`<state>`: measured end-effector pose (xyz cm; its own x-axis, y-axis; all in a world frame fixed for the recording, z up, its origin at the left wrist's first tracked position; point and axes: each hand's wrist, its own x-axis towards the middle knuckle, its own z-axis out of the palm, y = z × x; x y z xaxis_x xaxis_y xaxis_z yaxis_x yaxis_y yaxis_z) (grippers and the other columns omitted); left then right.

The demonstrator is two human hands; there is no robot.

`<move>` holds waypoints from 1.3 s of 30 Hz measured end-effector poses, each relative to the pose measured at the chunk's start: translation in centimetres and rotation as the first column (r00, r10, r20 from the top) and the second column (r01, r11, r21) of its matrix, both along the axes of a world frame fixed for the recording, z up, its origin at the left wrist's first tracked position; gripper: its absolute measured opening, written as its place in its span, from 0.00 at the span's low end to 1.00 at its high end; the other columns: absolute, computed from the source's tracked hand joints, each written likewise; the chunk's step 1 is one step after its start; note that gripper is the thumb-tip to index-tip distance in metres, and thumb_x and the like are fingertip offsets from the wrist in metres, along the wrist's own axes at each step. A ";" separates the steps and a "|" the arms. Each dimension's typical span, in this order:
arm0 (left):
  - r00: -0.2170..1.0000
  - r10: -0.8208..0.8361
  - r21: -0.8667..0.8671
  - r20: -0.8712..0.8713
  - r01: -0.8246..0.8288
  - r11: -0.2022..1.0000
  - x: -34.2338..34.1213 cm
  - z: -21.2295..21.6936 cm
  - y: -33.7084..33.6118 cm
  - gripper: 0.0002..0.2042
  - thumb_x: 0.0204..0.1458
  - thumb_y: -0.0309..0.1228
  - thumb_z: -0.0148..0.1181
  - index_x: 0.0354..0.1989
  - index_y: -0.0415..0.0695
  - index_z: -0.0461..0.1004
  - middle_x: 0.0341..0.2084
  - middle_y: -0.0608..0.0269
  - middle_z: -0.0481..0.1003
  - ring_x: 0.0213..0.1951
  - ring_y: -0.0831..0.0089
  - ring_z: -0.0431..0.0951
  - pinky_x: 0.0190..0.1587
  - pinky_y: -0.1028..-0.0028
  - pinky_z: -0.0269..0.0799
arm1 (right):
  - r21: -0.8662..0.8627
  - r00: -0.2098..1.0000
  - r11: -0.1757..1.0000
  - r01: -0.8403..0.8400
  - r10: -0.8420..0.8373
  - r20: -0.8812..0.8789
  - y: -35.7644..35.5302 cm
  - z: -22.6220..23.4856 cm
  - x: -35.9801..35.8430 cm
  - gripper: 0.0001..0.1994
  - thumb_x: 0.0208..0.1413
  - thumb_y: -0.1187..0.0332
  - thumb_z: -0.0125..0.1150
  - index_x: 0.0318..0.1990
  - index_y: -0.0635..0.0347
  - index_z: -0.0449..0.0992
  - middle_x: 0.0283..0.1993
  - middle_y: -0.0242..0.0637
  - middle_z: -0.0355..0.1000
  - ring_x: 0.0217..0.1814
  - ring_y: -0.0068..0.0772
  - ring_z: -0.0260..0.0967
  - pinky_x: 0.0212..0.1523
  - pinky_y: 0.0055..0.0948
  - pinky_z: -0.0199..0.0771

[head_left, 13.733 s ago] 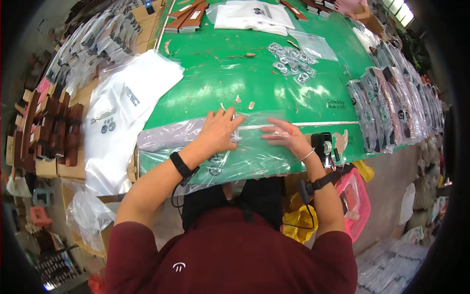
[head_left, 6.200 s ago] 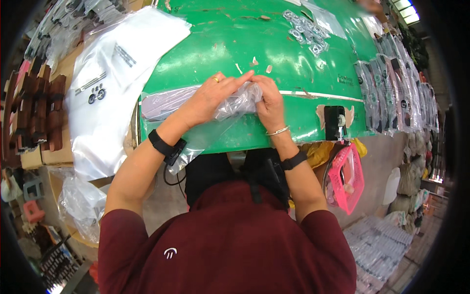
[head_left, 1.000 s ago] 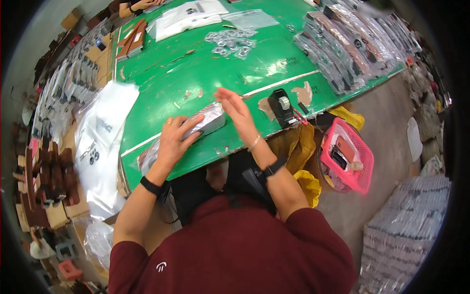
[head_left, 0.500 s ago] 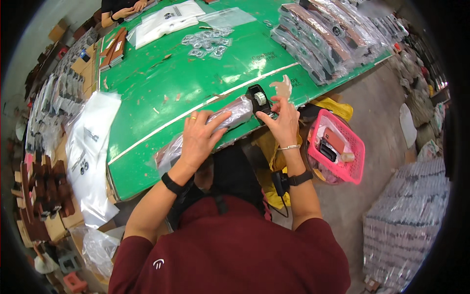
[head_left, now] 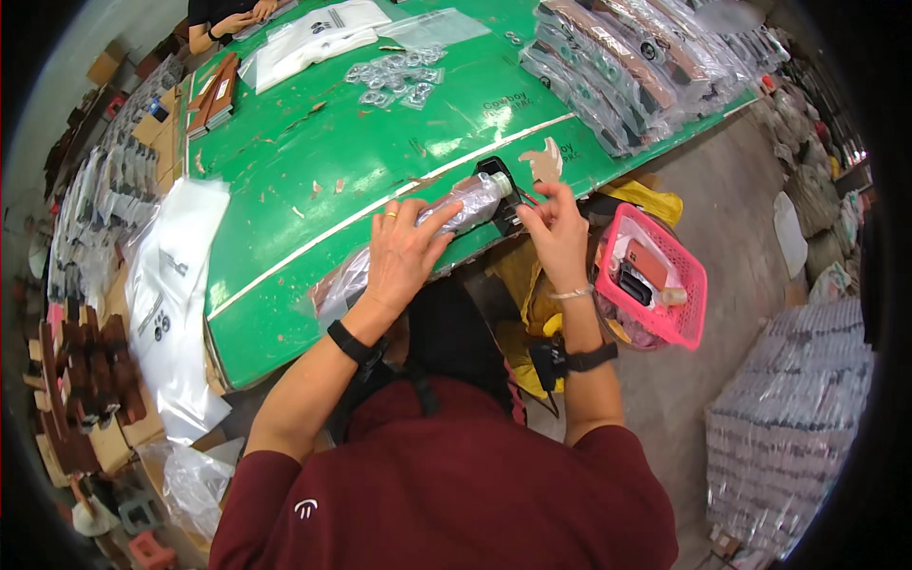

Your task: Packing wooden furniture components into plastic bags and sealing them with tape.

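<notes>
A long brown piece in clear plastic wrap [head_left: 473,201] lies slantwise along the near edge of the green table [head_left: 285,204]. My left hand [head_left: 404,252] is closed over its middle, fingers across the top. The wrapped piece's far right end lies against a black tape dispenser [head_left: 507,222] and hides part of it. A pale roll [head_left: 502,182] shows at that end. Just right of the dispenser, my right hand [head_left: 560,233] has its thumb and fingers drawn together in a pinch. Whatever is between those fingertips is too small to make out.
Small plastic-bagged rings [head_left: 399,76] lie farther back, near white plastic bags [head_left: 318,38]. Wrapped pieces [head_left: 617,71] are piled at far right. A pink basket [head_left: 698,285] stands right of my arm. Another person's hands [head_left: 249,17] show at the far edge.
My left hand and the wrapped piece have shifted right, so the piece's end now overlaps the dispenser. My right hand has moved slightly right and its fingers have drawn together.
</notes>
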<state>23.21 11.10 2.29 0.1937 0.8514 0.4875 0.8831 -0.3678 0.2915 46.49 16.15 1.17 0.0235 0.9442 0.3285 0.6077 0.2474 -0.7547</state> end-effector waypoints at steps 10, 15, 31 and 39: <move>0.995 -0.004 0.037 -0.099 0.008 0.999 -0.3 0.4 -0.4 0.25 0.50 0.33 0.67 0.59 0.63 0.76 0.44 0.61 0.72 0.46 0.61 0.70 0.47 0.63 0.63 | -0.289 0.739 0.948 -0.131 -0.100 -0.667 -3.0 -5.4 1.8 0.09 0.59 0.72 0.66 0.45 0.60 0.76 0.24 0.19 0.68 0.26 0.08 0.60 0.28 0.14 0.55; 0.986 -0.007 0.090 -0.169 0.023 0.996 -2.0 0.3 -1.3 0.28 0.45 0.31 0.70 0.58 0.62 0.77 0.43 0.61 0.73 0.45 0.61 0.72 0.45 0.63 0.66 | -0.128 0.793 0.989 -0.071 -0.022 -0.608 -1.3 -8.0 0.3 0.05 0.58 0.70 0.68 0.36 0.60 0.78 0.20 0.19 0.68 0.22 0.10 0.58 0.24 0.19 0.54; 0.945 0.033 0.257 -0.326 0.055 0.965 -0.2 -1.9 -3.5 0.23 0.50 0.30 0.57 0.57 0.66 0.78 0.63 0.60 0.67 0.43 0.66 0.72 0.47 0.67 0.67 | -0.176 0.794 0.946 -0.272 0.118 -0.596 -3.4 0.0 -7.0 0.08 0.60 0.65 0.66 0.37 0.62 0.78 0.25 0.30 0.77 0.26 0.18 0.71 0.29 0.23 0.69; 0.921 0.045 0.258 -0.386 0.061 0.964 0.3 -2.1 -4.2 0.22 0.50 0.31 0.55 0.55 0.63 0.78 0.66 0.70 0.66 0.42 0.70 0.72 0.47 0.69 0.66 | -0.254 0.985 0.965 -0.071 0.028 -0.169 -3.6 0.6 -6.8 0.14 0.54 0.58 0.66 0.32 0.62 0.80 0.23 0.42 0.77 0.28 0.43 0.77 0.33 0.39 0.73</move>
<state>23.47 6.85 0.17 0.4174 0.7026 0.5763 0.9032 -0.3907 -0.1779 39.66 12.56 1.76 0.0071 0.9976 0.0690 0.4636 0.0578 -0.8842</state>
